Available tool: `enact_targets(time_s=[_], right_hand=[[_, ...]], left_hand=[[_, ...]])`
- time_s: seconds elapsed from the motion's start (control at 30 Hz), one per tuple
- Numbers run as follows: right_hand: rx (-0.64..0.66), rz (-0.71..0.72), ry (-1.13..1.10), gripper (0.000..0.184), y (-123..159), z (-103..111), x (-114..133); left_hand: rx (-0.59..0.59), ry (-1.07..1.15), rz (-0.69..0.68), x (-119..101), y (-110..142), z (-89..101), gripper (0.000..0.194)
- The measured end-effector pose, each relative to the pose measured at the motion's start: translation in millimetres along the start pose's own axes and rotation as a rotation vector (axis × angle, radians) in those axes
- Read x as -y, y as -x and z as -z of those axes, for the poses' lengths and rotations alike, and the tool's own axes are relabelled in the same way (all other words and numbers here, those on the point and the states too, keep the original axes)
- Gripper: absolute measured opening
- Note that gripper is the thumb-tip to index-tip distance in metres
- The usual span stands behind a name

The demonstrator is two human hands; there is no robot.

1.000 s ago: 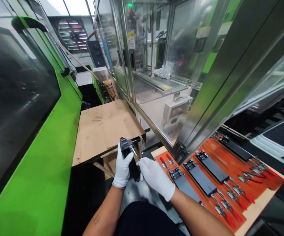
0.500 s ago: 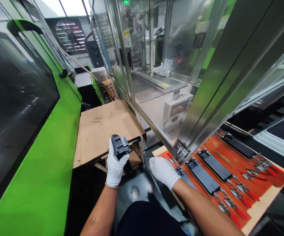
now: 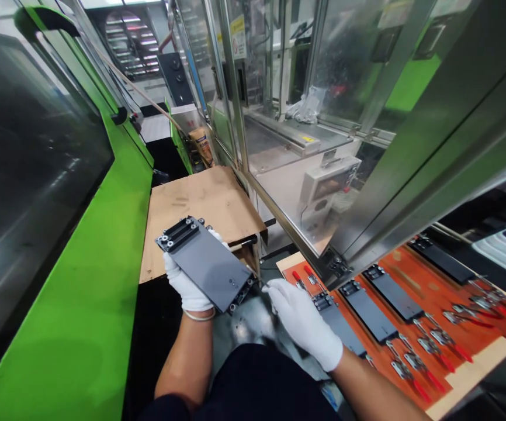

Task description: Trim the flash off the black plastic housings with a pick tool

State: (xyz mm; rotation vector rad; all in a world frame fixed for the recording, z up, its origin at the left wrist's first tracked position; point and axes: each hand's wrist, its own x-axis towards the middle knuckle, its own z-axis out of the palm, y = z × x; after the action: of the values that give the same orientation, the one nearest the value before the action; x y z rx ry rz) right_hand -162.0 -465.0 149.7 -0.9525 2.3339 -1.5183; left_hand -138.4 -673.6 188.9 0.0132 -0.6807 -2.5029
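Note:
My left hand [image 3: 187,286], in a white glove, grips a dark grey rectangular plastic panel [image 3: 211,263] from beneath and along its side. The panel's broad flat face is turned up; small round bosses and slots line its far end, with more fittings at the near right end. My right hand [image 3: 299,318], also gloved, is closed just right of that near end. Something thin seems to poke from its fingertips, too small to name. Beside it, similar grey panels [image 3: 369,310] lie on an orange board [image 3: 415,280] among red-handled toggle clamps [image 3: 432,342].
A cardboard-topped table [image 3: 200,193] stands ahead. To the left is a green machine [image 3: 78,257] with a dark window. A metal-framed clear enclosure [image 3: 288,193] rises ahead on the right, its post [image 3: 411,158] slanting above the orange board. A printed bag [image 3: 203,146] stands behind the table.
My left hand has turned the panel from edge-on to flat face up and shifted slightly left. My right hand stays closed, now nearer the panel's end. The view has tilted a little.

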Motion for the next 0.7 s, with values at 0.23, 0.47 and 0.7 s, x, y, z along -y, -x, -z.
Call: enact_targets(time_s=[0.23,0.47,0.7], right_hand=[[-0.063,0.127,0.133,0.031,-0.7,2.1,1.6],[-0.053,0.225,0.304,0.034,4.2,1.7,5.9],[-0.118,0.293,0.311,0.033,3.4,11.1,2.9]], left_hand=[[0.083,-0.062,-0.051,3.6,-2.7,-11.8,0.067],[0.024,-0.085,-0.111,5.8,-3.3,-15.0,0.07],[-0.027,-0.085,-0.119,5.9,0.4,-19.3,0.073]])
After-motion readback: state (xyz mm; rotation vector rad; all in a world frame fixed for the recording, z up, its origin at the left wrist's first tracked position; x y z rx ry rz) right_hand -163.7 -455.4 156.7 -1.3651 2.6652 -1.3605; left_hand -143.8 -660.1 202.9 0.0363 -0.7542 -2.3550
